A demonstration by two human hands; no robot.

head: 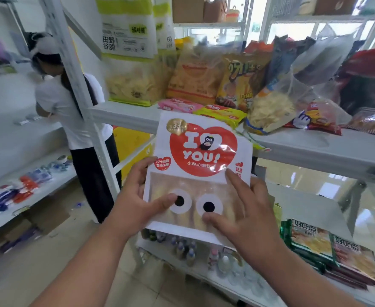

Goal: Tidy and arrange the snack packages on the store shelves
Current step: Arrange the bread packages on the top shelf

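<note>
Mid-placing: white heart-print snack bag (pixel 198 165) held upright just before the front edge of the middle shelf (pixel 310 144), left hand (pixel 137 202) and right hand (pixel 246 209) gripping its lower sides, thumbs across its front; next, probably finding a gap among the crowded packages (pixel 237 85).

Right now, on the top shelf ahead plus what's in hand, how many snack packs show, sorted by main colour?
White with red heart, gripped by the left hand and right hand: 1
White and green, upright: 2
Orange or yellow, upright: 2
Pink, flat: 1
Yellow, flat: 1
Clear bag of chips: 1
Total: 8. The heap at the right is too jumbled to count.
</note>
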